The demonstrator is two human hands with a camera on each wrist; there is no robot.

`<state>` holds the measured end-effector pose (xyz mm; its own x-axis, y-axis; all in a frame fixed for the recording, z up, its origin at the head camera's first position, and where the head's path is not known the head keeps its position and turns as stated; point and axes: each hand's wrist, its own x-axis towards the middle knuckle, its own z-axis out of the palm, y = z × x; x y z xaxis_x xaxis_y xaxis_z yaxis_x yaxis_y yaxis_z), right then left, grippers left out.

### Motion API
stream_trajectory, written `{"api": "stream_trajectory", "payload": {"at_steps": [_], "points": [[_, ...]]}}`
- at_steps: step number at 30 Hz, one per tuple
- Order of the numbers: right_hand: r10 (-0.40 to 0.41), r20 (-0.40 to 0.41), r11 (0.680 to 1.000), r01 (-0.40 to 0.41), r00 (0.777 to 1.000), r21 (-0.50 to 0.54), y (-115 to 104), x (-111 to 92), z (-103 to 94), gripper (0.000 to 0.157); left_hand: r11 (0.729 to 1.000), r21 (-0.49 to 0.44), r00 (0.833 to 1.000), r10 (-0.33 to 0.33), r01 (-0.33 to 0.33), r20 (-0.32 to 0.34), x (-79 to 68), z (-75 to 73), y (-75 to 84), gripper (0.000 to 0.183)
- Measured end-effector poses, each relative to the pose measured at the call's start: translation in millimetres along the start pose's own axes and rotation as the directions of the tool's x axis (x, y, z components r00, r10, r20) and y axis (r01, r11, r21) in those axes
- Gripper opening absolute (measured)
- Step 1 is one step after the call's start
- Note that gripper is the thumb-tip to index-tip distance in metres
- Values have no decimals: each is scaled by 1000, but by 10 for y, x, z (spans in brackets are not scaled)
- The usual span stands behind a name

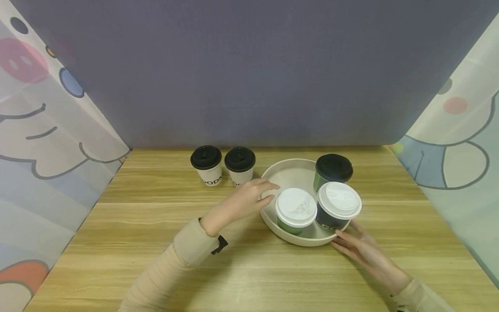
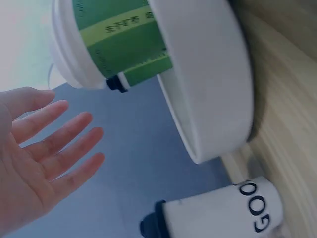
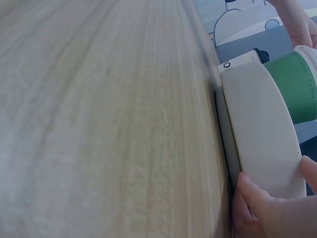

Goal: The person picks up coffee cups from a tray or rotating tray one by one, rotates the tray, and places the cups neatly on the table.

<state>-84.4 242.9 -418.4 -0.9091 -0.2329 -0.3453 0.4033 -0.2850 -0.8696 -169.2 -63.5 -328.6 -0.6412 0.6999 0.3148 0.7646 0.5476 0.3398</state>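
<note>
A round white tray (image 1: 284,173) stands on the wooden table with three lidded paper cups in it. A green cup with a white lid (image 1: 296,208) is at its front, a dark cup with a white lid (image 1: 340,200) at its right, and a green cup with a black lid (image 1: 333,168) behind. My left hand (image 1: 243,201) hovers by the tray's left rim, fingers spread and apart from the green cup (image 2: 121,37). With my right hand (image 1: 366,253) I hold the tray's front right side, thumb near the rim and fingers (image 3: 255,191) at the base.
Two white cups with black lids, a left one (image 1: 206,159) and a right one (image 1: 239,160), stand on the table (image 1: 156,225) left of the tray. A grey panel (image 1: 257,78) rises behind the table. Cartoon-printed curtains (image 1: 460,143) hang along both sides.
</note>
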Motion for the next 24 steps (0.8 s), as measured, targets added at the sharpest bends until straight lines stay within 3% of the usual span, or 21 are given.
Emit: {"api": "stream_trajectory", "payload": {"at_steps": [13,24], "points": [[11,8,1000,-11,1000,-19,1,0,-20,80,1000,1,996,31,-31,89,149,-95,233,34],[22,28,1000,-23,999,13,0,12,-34,79,996,53,974,55,-68,218,285,-108,403,43]]}}
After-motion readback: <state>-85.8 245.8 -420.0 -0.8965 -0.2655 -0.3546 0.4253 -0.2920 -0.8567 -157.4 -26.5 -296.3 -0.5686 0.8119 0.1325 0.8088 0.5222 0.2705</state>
